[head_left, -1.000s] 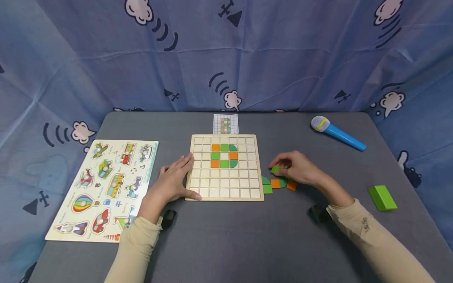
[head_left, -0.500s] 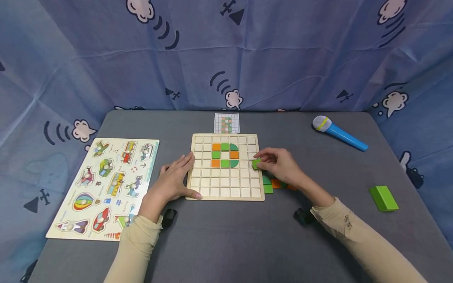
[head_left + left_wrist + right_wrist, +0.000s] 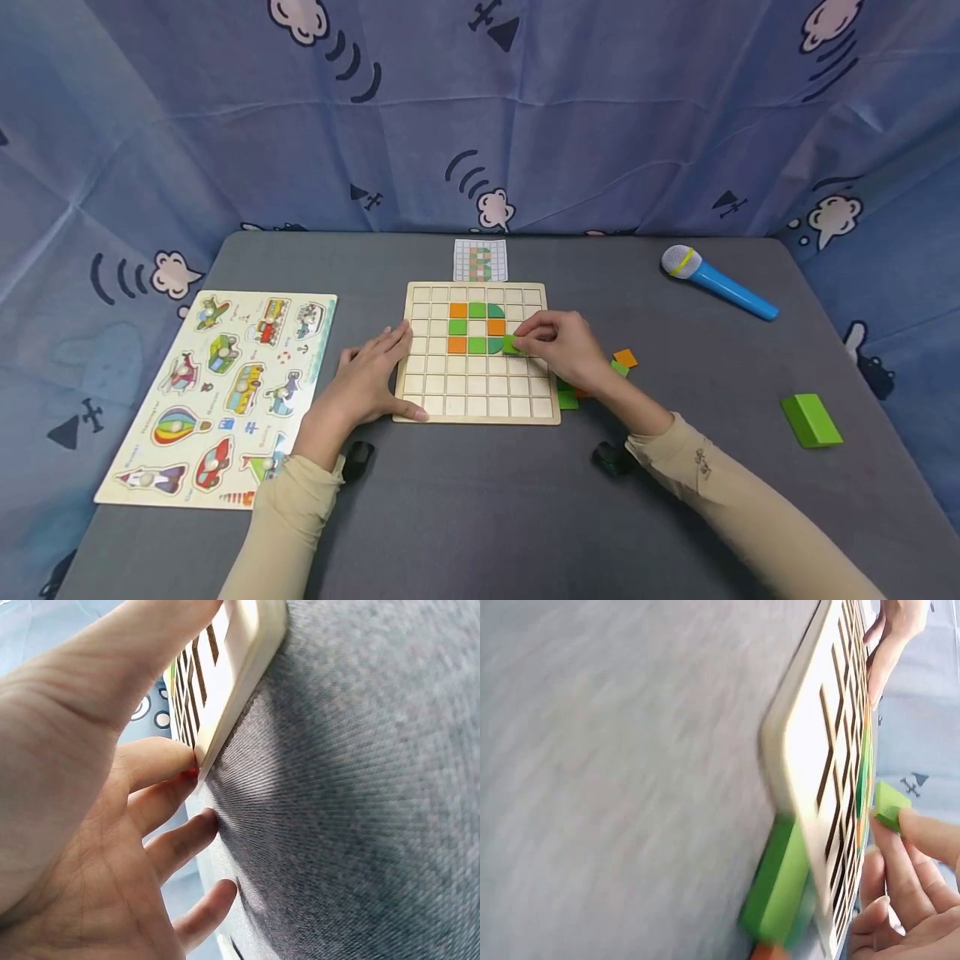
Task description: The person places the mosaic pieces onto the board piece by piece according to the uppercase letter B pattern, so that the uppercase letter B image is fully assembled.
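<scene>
1. We see a small, bright-green, straight-edged tile (image 3: 512,344), pinched by the right hand (image 3: 566,346).
2. It's over the wooden board (image 3: 435,387), farther from the right edge than before.
3. The left hand (image 3: 365,382), unclenched, touches the left edge.

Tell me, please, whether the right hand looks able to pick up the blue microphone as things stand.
Probably not right away: the right hand pinches a green tile, though nothing visible stands between it and the blue microphone.

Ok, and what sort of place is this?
Probably an indoor play or filming corner: patterned blue cloth hangs behind a grey table, which bears a gridded wooden board and a picture puzzle.
</scene>
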Demonstrator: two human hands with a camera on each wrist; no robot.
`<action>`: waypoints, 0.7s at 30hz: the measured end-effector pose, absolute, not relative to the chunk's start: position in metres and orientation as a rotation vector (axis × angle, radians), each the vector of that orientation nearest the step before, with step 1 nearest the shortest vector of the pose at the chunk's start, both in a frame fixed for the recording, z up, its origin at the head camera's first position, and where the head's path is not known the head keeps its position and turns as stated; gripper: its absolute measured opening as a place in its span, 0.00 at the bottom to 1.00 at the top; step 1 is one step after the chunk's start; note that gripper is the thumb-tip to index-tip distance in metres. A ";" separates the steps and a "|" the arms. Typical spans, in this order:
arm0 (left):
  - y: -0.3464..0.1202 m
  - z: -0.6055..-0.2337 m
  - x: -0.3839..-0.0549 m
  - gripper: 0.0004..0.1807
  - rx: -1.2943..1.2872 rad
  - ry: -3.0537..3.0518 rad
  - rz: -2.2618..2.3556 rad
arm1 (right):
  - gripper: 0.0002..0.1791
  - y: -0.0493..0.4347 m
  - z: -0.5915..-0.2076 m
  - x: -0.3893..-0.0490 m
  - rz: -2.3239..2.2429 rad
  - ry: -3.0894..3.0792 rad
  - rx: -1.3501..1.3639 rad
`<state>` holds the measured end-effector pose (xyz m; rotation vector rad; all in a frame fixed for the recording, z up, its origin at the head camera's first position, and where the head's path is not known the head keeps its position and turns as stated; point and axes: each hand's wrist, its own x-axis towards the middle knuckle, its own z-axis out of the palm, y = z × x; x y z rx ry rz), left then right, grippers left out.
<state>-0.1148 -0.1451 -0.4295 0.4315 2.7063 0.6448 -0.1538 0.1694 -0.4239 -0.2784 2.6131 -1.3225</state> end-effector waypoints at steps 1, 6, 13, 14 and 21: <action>-0.145 -0.429 -0.115 0.70 0.431 2.707 0.644 | 0.05 0.165 -0.424 -0.154 -1.329 2.606 -0.285; -0.145 -0.429 -0.114 0.70 0.431 2.707 0.640 | 0.02 0.145 -0.427 -0.152 -1.361 2.560 -0.351; -0.145 -0.428 -0.115 0.70 0.430 2.708 0.636 | 0.02 0.119 -0.431 -0.151 -1.361 2.553 -0.389; -0.145 -0.428 -0.115 0.70 0.427 2.707 0.636 | 0.02 0.116 -0.431 -0.152 -1.361 2.555 -0.386; -0.143 -0.428 -0.114 0.70 0.425 2.701 0.636 | 0.02 0.103 -0.431 -0.153 -1.334 2.576 -0.348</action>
